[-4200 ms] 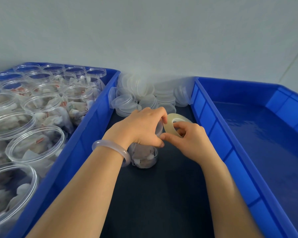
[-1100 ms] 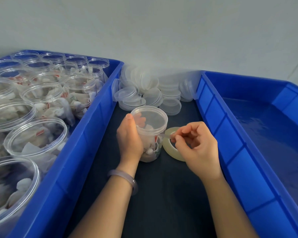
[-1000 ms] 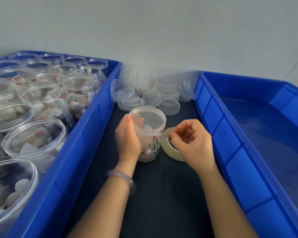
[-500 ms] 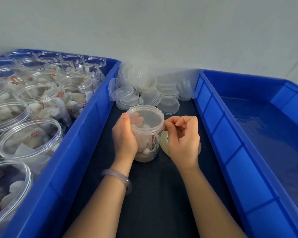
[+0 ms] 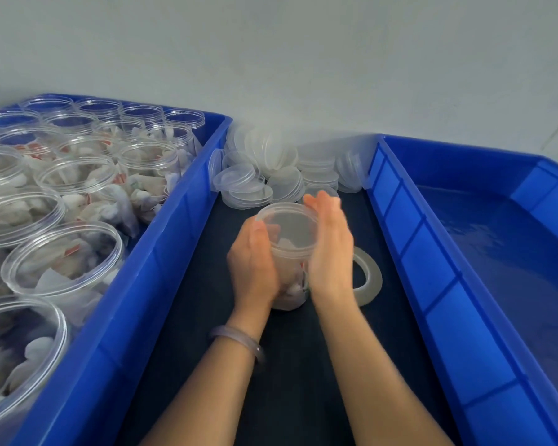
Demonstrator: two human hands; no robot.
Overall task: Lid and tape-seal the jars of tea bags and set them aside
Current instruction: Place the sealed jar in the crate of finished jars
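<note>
Left blue bin [image 5: 178,233], right blue bin [image 5: 438,265], dark tabletop [image 5: 290,368]

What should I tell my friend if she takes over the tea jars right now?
Left hand grips the lidded jar from its left, on the dark mat.
Right hand: fingers straight, flat against the jar's right side.
Tape roll lies on the mat right of the jar, in no hand.
Done: lid on. Tape on it: cannot tell.
To do: set it aside, then lid and tape the open jars in the left bin; spare lids are piled behind.
</note>
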